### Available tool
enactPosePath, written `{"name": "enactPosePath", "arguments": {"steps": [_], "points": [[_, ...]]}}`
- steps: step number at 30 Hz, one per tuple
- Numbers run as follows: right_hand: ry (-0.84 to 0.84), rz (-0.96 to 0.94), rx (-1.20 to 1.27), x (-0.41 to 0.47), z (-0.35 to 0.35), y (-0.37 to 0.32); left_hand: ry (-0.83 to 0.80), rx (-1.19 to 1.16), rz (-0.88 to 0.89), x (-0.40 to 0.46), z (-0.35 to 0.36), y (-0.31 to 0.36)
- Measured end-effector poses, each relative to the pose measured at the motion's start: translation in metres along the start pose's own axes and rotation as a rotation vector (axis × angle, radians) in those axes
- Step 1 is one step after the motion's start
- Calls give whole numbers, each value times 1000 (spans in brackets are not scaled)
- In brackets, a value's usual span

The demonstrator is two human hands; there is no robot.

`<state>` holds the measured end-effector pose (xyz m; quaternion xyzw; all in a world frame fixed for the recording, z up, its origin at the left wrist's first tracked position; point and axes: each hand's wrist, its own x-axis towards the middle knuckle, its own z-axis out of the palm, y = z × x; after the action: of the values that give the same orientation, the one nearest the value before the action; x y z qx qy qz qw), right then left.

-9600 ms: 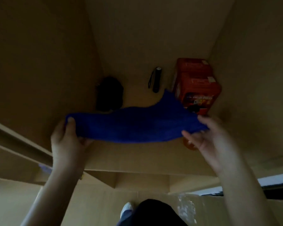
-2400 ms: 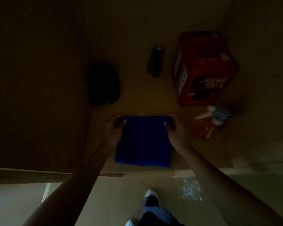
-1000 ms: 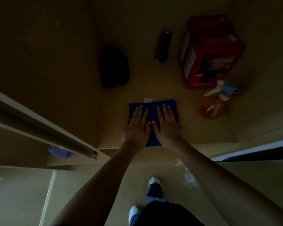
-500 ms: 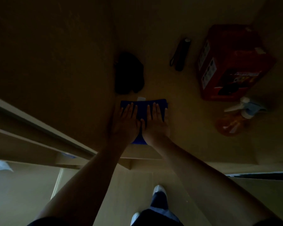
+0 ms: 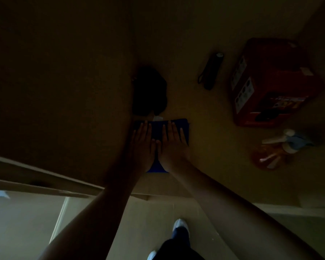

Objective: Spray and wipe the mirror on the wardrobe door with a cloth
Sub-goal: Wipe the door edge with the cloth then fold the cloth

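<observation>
Folded cloth [image 5: 183, 128] flat under left hand [image 5: 142, 147], right hand [image 5: 172, 145].

Hands: two, a left hand [image 5: 142, 145] and a right hand [image 5: 172, 145], side by side at the middle of the frame
Cloths: one blue cloth [image 5: 183, 128], folded, under both hands
Spray bottles: one orange spray bottle [image 5: 270, 156] with a pale trigger head, lower right
Boxes: one red box [image 5: 274, 85], upper right
Torches: one small dark torch [image 5: 211, 71] with a wrist loop, upper middle
Dark bundles: one black bundle [image 5: 149, 91], too dim to identify, just above the cloth
Shoes: two white shoes, one [image 5: 180, 225] at bottom centre, another [image 5: 151, 255] at the bottom edge
</observation>
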<state>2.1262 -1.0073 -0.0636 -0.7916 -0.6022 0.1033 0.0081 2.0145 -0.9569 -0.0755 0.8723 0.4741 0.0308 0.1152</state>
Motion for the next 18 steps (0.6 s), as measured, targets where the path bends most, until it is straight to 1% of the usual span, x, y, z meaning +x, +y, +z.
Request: {"name": "enactPosePath", "arguments": {"steps": [2,5,7,12,15,18], "points": [[17,-10,57,-2,8,2,-5,-5,-10,-1,0,2],[71,16,86,-2,17,3,-20,10,-25,1,4,2],[74,32,96,-1,18,2,-13,41,-23,1,6,0],[37,21,85,1,20,3,-15,20,-24,0,6,-1],[52,20,88,1,20,2,-22,39,-28,0,4,0],[-20,14,85,0,16,4,-46,33,-29,-1,3,1]]}}
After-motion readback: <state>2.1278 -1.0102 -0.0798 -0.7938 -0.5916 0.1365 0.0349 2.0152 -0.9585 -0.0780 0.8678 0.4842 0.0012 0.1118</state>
